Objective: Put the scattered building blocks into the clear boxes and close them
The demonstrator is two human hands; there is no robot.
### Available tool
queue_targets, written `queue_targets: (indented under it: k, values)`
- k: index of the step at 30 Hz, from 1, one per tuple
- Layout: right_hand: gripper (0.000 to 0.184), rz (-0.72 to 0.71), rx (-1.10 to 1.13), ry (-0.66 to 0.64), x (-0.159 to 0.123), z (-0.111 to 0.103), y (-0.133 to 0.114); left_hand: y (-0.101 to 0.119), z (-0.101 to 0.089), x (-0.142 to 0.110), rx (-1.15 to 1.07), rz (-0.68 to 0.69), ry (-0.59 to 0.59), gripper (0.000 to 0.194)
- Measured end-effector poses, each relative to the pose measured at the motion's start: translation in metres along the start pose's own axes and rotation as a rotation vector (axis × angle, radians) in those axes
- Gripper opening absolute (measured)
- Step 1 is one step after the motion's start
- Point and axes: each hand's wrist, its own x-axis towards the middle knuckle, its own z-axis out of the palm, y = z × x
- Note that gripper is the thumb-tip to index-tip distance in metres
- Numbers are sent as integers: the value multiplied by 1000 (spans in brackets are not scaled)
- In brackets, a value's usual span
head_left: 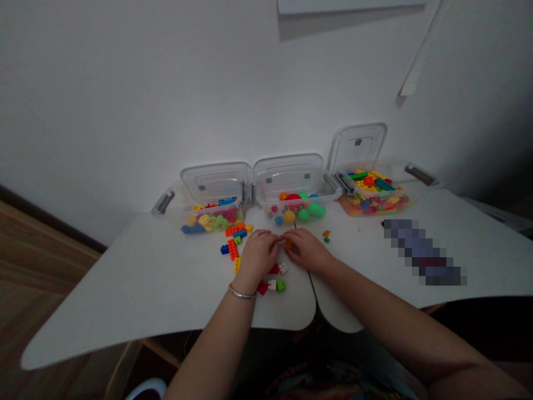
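Note:
My left hand [261, 251], a bracelet at its wrist, is palm down with curled fingers over the toy building bricks; what it grips, if anything, is hidden. Its fingertips meet those of my right hand [307, 249], whose fingers close on a small orange piece [288, 244]. Left of my left hand lie orange bricks [233, 250], a blue brick [225, 249] and a yellow brick [237, 265]. Below it are a red brick [262, 288], a white brick [272, 285] and a green brick [280, 285]. Another white brick [283, 268] sits between my forearms.
Three clear lidded boxes stand open along the wall: a left box [212, 219], a middle box [266, 208] with rounded toys, and a right box [375, 203] full of bricks. A small orange piece [326, 233] lies right of my hands. A pixelated item [422, 253] is farther right. A seam splits the white table [166, 289].

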Motion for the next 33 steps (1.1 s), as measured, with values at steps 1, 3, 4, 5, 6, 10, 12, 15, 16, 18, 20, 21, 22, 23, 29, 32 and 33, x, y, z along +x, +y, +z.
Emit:
queue_targets:
  k: [1,3,4,5,6,10,12,15,16,18,20,21,22,23,29,32,33]
  values:
    - [32,2,4,26,0,-1,1,0,0,0,-9,-15,32,23]
    - [26,17,16,89,-1,-4,1,-1,1,0,-17,-38,85,22]
    - [24,37,31,119,-1,-5,1,-2,1,0,-16,-47,101,21]
    - [22,63,55,141,-2,-5,1,-2,1,0,-13,-52,109,21]
    - [21,94,90,154,-2,-5,1,-3,2,0,-9,-57,112,20]
    - [17,199,264,136,-3,-1,2,-3,3,0,-5,-65,112,19]
    - [21,218,319,129,-4,1,3,-3,2,0,0,-66,107,19]
    - [33,187,344,128,-3,1,2,-2,2,0,12,-63,90,18]
    - [33,159,335,120,-3,-1,2,-2,1,0,15,-62,85,19]
    - [28,91,290,100,-3,-4,1,-2,1,0,15,-61,78,19]
    - [22,43,229,88,-3,-6,0,-3,1,1,6,-60,75,18]
    - [20,34,205,80,-3,-6,-1,-3,1,1,-2,-60,77,18]
    - [20,34,190,73,-3,-7,-2,-4,2,1,-12,-60,81,18]
    - [20,38,183,70,-3,-7,-2,-4,2,1,-21,-61,87,19]
    - [26,52,239,295,1,-28,-2,-8,5,1,-20,-86,74,19]
    - [25,66,248,515,5,-59,10,-8,5,1,-14,-85,48,19]
    - [27,87,241,579,7,-72,16,-8,4,1,-15,-82,49,19]
